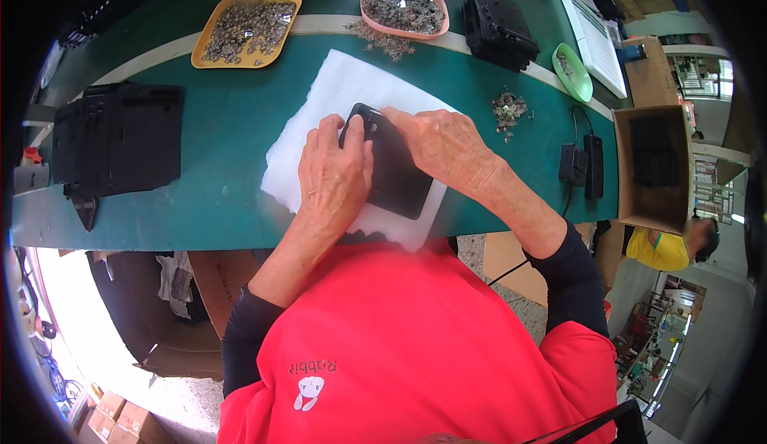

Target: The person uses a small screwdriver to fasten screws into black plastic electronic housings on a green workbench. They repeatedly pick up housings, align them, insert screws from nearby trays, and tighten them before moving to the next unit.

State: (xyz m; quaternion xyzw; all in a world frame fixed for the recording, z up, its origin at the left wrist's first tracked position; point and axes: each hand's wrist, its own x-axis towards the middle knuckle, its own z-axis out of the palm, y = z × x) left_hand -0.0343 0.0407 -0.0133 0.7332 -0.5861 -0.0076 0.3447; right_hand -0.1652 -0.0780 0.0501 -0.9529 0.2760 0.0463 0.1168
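Note:
A flat black rectangular panel [398, 174] with rounded corners lies tilted on a white foam sheet [331, 85] in front of me. My left hand [331, 174] grips its left edge near the far end, fingers bent over the top. Closed at the panel's far right corner, my right hand [447, 147] has its thumb and fingertips pressed close to the edge. Whether those right fingertips also pinch a small part cannot be made out. Small clear and metallic pieces [508, 112] are heaped on the green table [232, 136] to the right.
A yellow tray [200, 54], a pink tray [423, 33] and a green bowl [582, 85] hold small parts. Stacked black panels stand at left [120, 140] and far right [497, 25]. A power adapter [573, 164] and cardboard box [631, 164] are at right. Another person [659, 248] is beyond.

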